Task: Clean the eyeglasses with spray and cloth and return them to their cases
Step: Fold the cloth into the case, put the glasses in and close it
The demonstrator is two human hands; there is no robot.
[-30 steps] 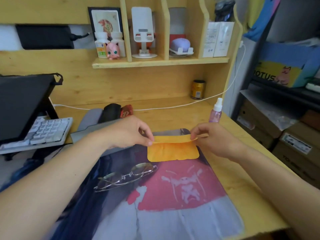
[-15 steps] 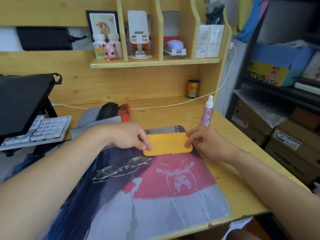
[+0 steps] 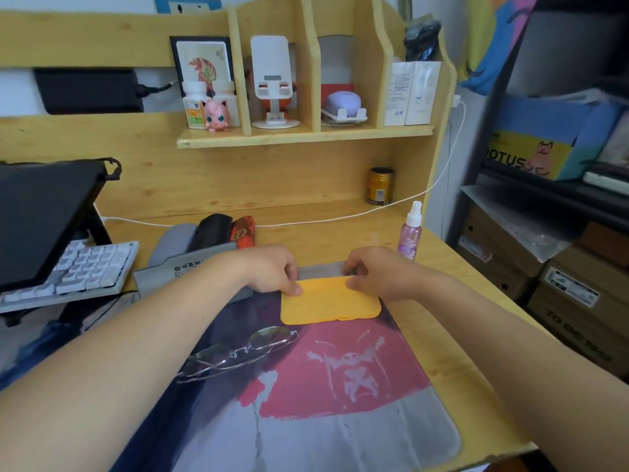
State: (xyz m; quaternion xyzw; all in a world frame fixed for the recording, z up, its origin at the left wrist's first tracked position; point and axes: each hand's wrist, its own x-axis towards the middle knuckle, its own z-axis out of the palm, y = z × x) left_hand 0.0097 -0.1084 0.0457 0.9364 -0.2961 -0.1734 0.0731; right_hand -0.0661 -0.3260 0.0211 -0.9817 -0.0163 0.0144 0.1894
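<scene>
home study desk (image 3: 340,233), keyboard (image 3: 85,267), shelf trinkets (image 3: 216,115)

Open desk mat (image 3: 340,420) lies toward six o'clock of the folded orange cloth (image 3: 328,301). The eyeglasses (image 3: 235,352) block the path at seven o'clock. At twelve o'clock lies bare desk, then a white cable (image 3: 340,219). A spray bottle (image 3: 410,233) stands at two o'clock, glasses cases (image 3: 218,233) at ten o'clock.

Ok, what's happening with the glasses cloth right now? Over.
Left hand and right hand press orange cloth flat on desk mat. Eyeglasses lie beside, untouched. Nothing blocking.
</scene>
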